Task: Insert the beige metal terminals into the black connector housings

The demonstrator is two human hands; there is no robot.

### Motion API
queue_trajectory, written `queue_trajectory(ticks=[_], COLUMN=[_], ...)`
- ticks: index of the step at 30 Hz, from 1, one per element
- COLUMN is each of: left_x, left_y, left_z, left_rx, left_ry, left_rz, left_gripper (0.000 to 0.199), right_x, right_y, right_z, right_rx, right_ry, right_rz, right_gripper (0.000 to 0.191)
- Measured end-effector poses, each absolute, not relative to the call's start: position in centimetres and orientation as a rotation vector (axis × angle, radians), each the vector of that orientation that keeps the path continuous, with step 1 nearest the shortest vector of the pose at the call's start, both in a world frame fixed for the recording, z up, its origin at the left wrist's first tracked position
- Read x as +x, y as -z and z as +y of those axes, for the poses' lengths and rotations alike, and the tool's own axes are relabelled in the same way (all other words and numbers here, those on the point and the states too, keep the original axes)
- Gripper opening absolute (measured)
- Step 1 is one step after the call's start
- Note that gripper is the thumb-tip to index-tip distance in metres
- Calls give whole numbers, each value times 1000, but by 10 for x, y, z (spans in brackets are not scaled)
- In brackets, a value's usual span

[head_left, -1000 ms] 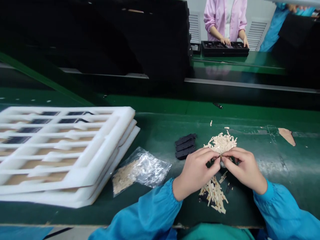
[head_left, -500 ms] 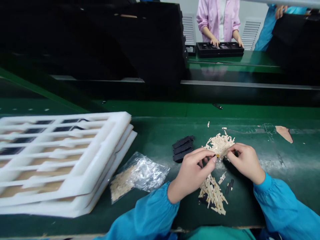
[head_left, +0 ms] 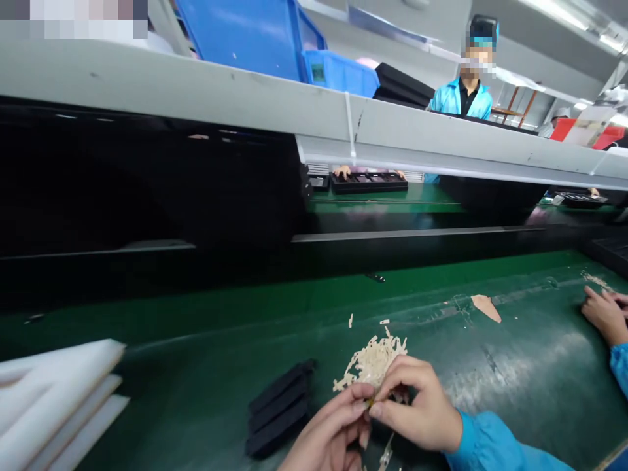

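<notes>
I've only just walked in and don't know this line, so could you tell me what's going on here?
A person at a green belt pinches a small part between their left hand and right hand, just in front of a heap of beige strips. Black bars lie to the left, beside stacked white foam trays. A co-worker's hand rests on the belt at the right.

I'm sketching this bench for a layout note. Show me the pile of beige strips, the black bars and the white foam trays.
Pile of beige strips (head_left: 373,363), head view, on the middle of the heap.
Black bars (head_left: 279,409), head view, on the middle bar.
White foam trays (head_left: 49,386), head view, on the top tray's corner.
</notes>
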State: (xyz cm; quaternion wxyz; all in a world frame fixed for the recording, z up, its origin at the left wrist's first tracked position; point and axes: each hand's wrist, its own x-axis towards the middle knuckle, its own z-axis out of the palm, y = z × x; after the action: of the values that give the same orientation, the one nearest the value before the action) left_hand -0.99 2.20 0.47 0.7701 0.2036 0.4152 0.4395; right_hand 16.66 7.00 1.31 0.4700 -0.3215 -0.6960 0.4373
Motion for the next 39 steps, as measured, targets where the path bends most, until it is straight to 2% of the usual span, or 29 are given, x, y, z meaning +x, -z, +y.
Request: queue_trajectory(ticks=[4,8,10,13,16,32,39], left_x=[-13,-14,-13,-11,-9,-5,-6], left_y=[-13,-19,-20,-18,-16,-17,-21], left_z=[23,22,21,20,20,17,18], left_rx=[758,1269,1344,1294,1166,1206,1031], left_ry=[-997,-991,-989,-1028,-1096,-1108,-1057], left_rz=[995,1237,1284,1265,1261,1357,1266], left_gripper=[29,15,16,19,19,17,27], right_x=[168,169,169,171,173,176,179], right_y=[-8,-10,-11,-11,-9,-12,-14], right_z=[73,72,70,67,67,65,66], right_rx=[-906,-964,-954,-928,-957,-1067,-1070], right_ry=[-1302,-1407,-1440,-1472,-1486,-1425,-1462], right_rz=[-1542,-1553,-1558,-1531,-1478,-1575,-1550], right_gripper=[17,15,15,14,23,13,16])
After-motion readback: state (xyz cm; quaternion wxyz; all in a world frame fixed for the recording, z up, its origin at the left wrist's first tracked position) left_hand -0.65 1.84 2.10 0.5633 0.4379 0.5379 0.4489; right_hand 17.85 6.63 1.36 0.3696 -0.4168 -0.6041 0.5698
